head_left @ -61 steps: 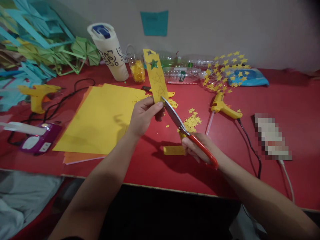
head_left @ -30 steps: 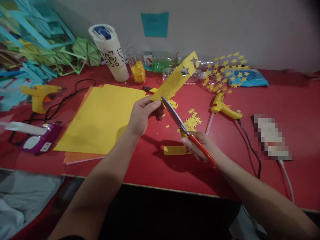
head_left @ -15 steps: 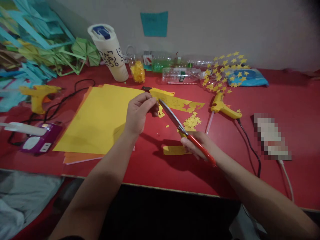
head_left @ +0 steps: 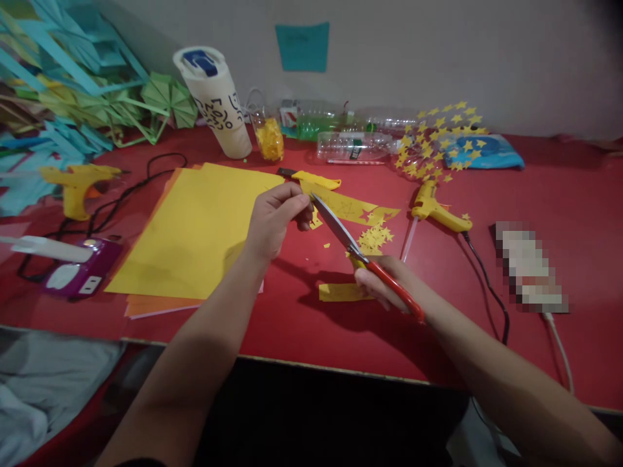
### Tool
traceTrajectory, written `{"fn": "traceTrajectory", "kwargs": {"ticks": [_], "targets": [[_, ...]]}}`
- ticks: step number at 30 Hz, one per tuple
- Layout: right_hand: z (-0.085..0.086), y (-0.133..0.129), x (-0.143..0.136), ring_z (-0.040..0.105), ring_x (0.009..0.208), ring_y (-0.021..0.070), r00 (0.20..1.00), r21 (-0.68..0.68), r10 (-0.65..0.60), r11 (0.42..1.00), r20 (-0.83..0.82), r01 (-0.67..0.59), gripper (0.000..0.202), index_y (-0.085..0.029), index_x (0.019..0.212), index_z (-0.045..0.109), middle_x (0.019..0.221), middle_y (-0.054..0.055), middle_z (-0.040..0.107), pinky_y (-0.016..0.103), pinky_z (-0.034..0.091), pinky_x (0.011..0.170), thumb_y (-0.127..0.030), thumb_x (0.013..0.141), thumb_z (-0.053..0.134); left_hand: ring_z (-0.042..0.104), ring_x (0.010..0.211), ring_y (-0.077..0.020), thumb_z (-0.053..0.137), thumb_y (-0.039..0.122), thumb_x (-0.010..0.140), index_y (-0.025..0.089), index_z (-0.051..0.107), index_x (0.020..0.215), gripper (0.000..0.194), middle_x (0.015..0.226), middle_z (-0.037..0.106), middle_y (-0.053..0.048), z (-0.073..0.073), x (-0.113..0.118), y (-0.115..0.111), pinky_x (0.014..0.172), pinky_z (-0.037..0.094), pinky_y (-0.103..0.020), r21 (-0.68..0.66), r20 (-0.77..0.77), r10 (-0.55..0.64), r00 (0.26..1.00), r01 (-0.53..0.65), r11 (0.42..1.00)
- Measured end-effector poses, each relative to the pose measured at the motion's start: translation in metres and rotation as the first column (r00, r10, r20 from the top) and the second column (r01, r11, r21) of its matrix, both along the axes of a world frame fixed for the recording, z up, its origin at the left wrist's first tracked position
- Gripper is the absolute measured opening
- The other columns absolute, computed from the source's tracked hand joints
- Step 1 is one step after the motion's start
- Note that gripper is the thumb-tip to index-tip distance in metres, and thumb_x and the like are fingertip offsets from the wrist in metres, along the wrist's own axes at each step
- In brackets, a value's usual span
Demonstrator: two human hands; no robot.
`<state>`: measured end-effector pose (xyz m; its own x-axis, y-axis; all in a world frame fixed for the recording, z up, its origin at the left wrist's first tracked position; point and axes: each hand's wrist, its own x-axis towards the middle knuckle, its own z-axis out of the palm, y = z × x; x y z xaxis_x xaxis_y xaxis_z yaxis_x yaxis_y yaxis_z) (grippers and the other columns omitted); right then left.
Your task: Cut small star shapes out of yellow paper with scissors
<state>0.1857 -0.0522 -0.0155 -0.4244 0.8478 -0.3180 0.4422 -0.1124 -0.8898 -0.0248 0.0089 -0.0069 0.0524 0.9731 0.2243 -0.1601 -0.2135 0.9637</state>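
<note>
My left hand (head_left: 278, 217) is closed in a pinch on the left end of a yellow paper strip (head_left: 335, 203), which has drawn star outlines and star-shaped holes toward its right end. Red-handled scissors (head_left: 341, 233) are gripped in my right hand (head_left: 382, 282), with the blades pointing up and left and their tips at my left fingertips. The blades look nearly closed. Below the strip lies a heap of small yellow paper stars (head_left: 377, 237). Another yellow strip (head_left: 341, 292) rests on the table under my right hand, partly hidden by it.
Yellow sheets (head_left: 195, 227) lie stacked on the red table (head_left: 292, 331). A yellow glue gun (head_left: 438, 211) and a phone (head_left: 528, 266) are at right. A second glue gun (head_left: 80, 188) and a purple socket block (head_left: 82, 269) sit left. A tumbler (head_left: 214, 104) and bottles (head_left: 353, 146) line the back.
The yellow strip has tilted slightly, so a drawn star shows more clearly. Both hands keep their grips, and the scissor tips stay at my left fingers. The view has shifted a little.
</note>
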Motion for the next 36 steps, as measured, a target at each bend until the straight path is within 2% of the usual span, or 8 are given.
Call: {"fn": "traceTrajectory", "kwargs": {"ticks": [3,9,15,22,28,36], "targets": [[0.0,0.001,0.0,0.039,0.032,0.0069,1.0,-0.037,-0.014,0.999,0.004,0.014,0.042,-0.021,0.059,0.044,0.043,-0.006,0.044,0.022,0.032,0.035,-0.056,0.077,0.057,0.051,0.043,-0.0046,0.057,0.02,0.073,0.017,0.053,0.057,0.017,0.05,0.057,0.004,0.001,-0.001,0.0,0.042,0.044,-0.017,0.003,-0.001,-0.005,1.0,0.005,1.0],[0.006,0.003,-0.002,0.039,0.036,0.0061,1.0,-0.01,0.003,1.0,-0.025,-0.003,0.044,-0.021,0.055,0.041,0.046,-0.005,0.045,0.022,0.037,0.039,-0.055,0.076,0.06,0.051,0.043,-0.005,0.059,0.021,0.071,0.018,0.054,0.055,0.017,0.05,0.057,0.003,0.004,-0.004,0.0,0.041,0.045,-0.017,-0.013,-0.039,0.002,0.999,-0.002,1.0],[0.008,0.002,-0.003,0.039,0.035,0.0064,1.0,-0.011,0.009,1.0,-0.001,-0.009,0.047,-0.021,0.054,0.041,0.046,-0.003,0.047,0.022,0.03,0.034,-0.06,0.074,0.059,0.051,0.043,-0.0049,0.059,0.022,0.07,0.017,0.055,0.055,0.016,0.05,0.057,0.003,0.005,-0.005,0.0,0.041,0.045,-0.017,-0.014,-0.048,0.003,0.999,-0.004,1.0],[0.001,0.003,0.0,0.038,0.029,0.0061,1.0,-0.041,0.012,0.999,-0.01,-0.012,0.049,-0.021,0.056,0.043,0.046,-0.003,0.051,0.022,0.028,0.03,-0.065,0.073,0.059,0.05,0.041,-0.0045,0.059,0.02,0.07,0.017,0.056,0.054,0.016,0.05,0.056,0.003,0.007,-0.006,0.0,0.041,0.044,-0.018,-0.006,-0.045,-0.001,0.999,0.001,1.0],[-0.004,0.003,0.001,0.038,0.028,0.0065,1.0,-0.059,0.009,0.998,-0.004,-0.01,0.051,-0.022,0.057,0.044,0.044,-0.005,0.048,0.021,0.029,0.029,-0.068,0.073,0.058,0.049,0.041,-0.0045,0.059,0.02,0.07,0.017,0.057,0.053,0.017,0.049,0.057,0.003,0.007,-0.006,0.0,0.041,0.044,-0.017,-0.011,-0.049,0.004,0.999,-0.005,1.0],[-0.005,0.004,0.001,0.041,0.036,0.0073,1.0,-0.007,0.019,1.0,-0.02,-0.02,0.053,-0.022,0.055,0.043,0.047,-0.003,0.048,0.022,0.03,0.035,-0.069,0.072,0.061,0.049,0.041,-0.0048,0.059,0.02,0.068,0.017,0.057,0.052,0.016,0.049,0.057,0.003,0.008,-0.005,0.0,0.04,0.043,-0.018,-0.021,-0.043,0.004,0.999,-0.004,1.0]]}}
